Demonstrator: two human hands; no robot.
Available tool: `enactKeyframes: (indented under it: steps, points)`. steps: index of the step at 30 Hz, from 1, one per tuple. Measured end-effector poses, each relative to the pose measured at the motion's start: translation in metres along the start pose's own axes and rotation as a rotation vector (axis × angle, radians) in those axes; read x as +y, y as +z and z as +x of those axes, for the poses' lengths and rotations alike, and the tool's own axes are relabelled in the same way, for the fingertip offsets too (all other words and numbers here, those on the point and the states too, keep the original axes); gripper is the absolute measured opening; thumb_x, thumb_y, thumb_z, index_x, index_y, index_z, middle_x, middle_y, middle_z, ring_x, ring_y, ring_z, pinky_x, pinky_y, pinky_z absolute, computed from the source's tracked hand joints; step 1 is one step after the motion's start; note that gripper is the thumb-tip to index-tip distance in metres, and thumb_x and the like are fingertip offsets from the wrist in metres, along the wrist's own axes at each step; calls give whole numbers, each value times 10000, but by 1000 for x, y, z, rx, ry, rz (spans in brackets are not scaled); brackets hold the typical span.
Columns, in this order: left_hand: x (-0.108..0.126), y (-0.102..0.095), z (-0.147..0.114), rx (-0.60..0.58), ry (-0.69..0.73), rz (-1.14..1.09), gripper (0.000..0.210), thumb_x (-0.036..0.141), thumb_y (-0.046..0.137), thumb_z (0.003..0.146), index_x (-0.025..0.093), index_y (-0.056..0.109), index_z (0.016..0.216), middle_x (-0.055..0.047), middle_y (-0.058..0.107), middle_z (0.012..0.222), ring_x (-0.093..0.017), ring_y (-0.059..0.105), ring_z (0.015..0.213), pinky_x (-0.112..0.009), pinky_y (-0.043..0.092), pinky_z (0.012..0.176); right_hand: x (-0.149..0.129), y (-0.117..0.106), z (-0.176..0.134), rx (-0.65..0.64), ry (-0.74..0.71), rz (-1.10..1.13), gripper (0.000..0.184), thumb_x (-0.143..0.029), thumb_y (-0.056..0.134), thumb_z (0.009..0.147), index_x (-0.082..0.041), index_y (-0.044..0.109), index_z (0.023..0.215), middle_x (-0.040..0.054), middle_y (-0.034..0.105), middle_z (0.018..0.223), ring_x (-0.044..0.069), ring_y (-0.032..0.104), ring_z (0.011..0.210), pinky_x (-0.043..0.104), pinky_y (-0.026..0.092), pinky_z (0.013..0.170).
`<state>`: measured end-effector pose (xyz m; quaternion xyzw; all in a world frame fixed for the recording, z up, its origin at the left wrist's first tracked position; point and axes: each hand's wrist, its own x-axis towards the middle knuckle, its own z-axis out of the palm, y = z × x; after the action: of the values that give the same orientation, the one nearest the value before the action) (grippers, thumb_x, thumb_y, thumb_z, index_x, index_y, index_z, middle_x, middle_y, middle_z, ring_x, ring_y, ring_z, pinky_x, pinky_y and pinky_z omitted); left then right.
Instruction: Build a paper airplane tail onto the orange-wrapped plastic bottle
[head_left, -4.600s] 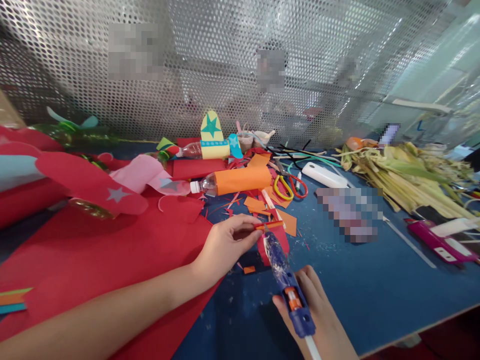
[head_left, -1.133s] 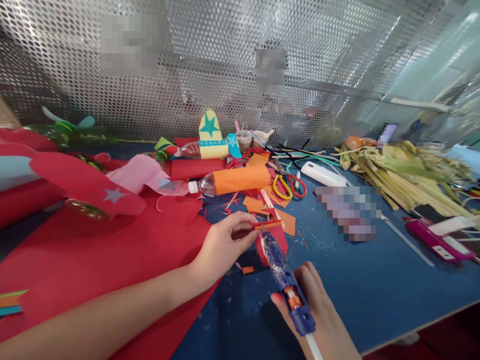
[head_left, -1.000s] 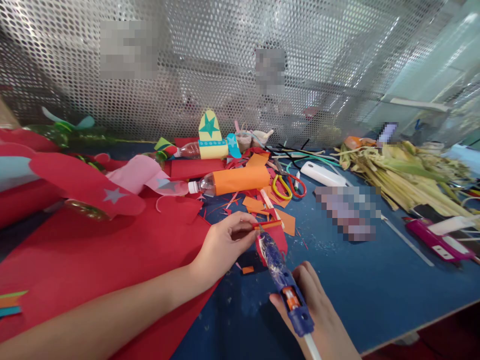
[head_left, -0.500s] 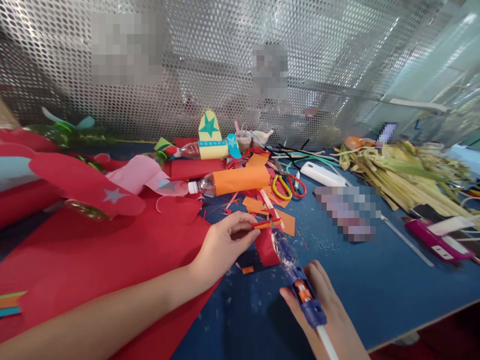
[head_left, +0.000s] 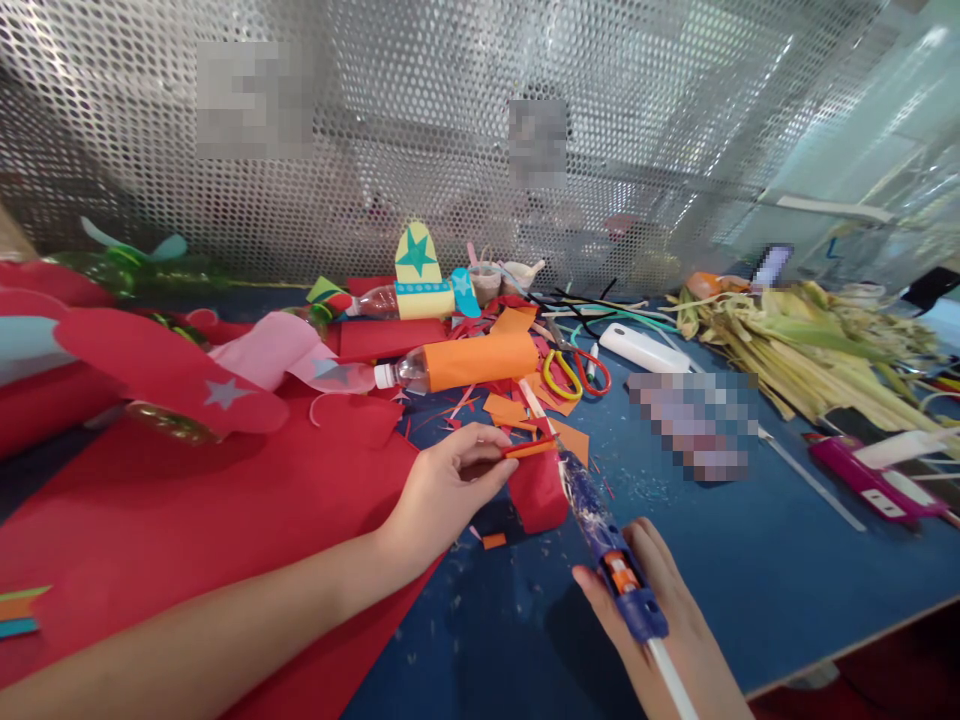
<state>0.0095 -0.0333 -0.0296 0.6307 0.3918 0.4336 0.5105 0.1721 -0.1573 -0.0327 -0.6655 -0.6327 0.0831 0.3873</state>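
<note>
Between thumb and fingers, my left hand (head_left: 454,485) pinches narrow orange and red paper strips (head_left: 534,448). My right hand (head_left: 660,610) is wrapped round a dark blue glue gun (head_left: 600,530) with a white glue stick (head_left: 671,680) poking out of its back. The nozzle is close to the right end of the strips; whether it touches them I cannot tell. Below the strips lies a red paper piece (head_left: 538,495). Beyond my hands rests a plastic bottle wrapped in orange paper (head_left: 480,362), among orange and red scraps.
Yellow-and-red-handled scissors (head_left: 564,375) lie beside the orange bottle. Red paper sheets (head_left: 300,530) spread across the left. A decorated yellow bottle (head_left: 424,298) stands behind. At right are a white device (head_left: 645,348), dried husks (head_left: 795,340) and a magenta power strip (head_left: 870,480).
My right hand has drawn the glue gun slightly to the right, along the strips toward their end. The left hand keeps its pinch in nearly the same place.
</note>
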Motion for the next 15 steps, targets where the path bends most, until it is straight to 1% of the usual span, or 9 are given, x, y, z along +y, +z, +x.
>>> enactKeyframes:
  steps: [4,9,13,15]
  points:
    - [0,0,0,-5,-15,-12,104,217,629,733,204,597,832,14,696,783,-146,700,800,-199,571,698,1,-1,0,12,-5,-20,141,-277,532,856,-269,435,753,3,502,718,210,584,650,330,521,534]
    - [0,0,0,-6,-15,-7,107,224,632,737,204,599,836,12,683,804,-141,693,809,-195,562,701,1,-2,1,13,-16,-44,173,-279,521,867,-269,419,727,0,490,690,221,593,703,334,528,577]
    - [0,0,1,1,-30,-21,115,224,636,726,203,600,833,11,676,803,-142,688,804,-200,554,702,0,-6,3,26,-13,-61,172,-285,512,876,-263,429,728,-4,511,705,194,589,656,305,515,558]
    - [1,0,2,14,-49,-41,116,225,640,716,201,599,821,11,675,796,-144,686,798,-204,549,702,2,-11,6,54,-5,-82,126,-306,497,887,-260,450,779,0,530,744,182,595,649,289,505,550]
